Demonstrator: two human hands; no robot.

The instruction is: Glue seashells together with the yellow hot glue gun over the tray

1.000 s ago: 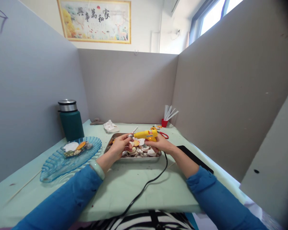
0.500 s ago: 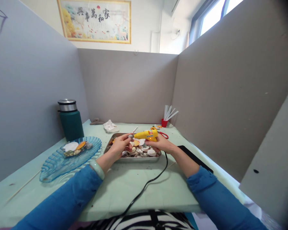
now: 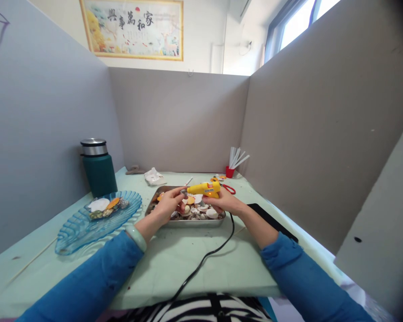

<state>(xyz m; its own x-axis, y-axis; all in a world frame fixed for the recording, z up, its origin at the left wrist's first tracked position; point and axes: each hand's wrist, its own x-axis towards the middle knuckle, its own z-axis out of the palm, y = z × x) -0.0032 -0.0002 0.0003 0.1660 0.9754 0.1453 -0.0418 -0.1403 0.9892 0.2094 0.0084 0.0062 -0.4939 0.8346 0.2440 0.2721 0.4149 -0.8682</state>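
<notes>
My right hand [image 3: 223,203] grips a yellow hot glue gun [image 3: 205,189], nozzle pointing left, over a steel tray [image 3: 184,222] filled with several seashells [image 3: 198,210]. My left hand [image 3: 168,204] is closed in a pinch on a small shell right at the gun's nozzle tip. The gun's black cord [image 3: 204,259] trails back across the table toward me. Both arms wear blue sleeves; a pale green bangle sits on the left wrist.
A blue glass leaf-shaped dish [image 3: 94,219] with a few shells lies at the left. A green flask [image 3: 99,167] stands behind it. A red cup of glue sticks [image 3: 231,170], red scissors [image 3: 229,188], crumpled tissue [image 3: 154,177] and a black tablet [image 3: 272,219] sit around. Grey partitions wall three sides.
Almost nothing differs: both hands hold their places over the tray, the glue gun staying at the pinched shell with only slight wobble.
</notes>
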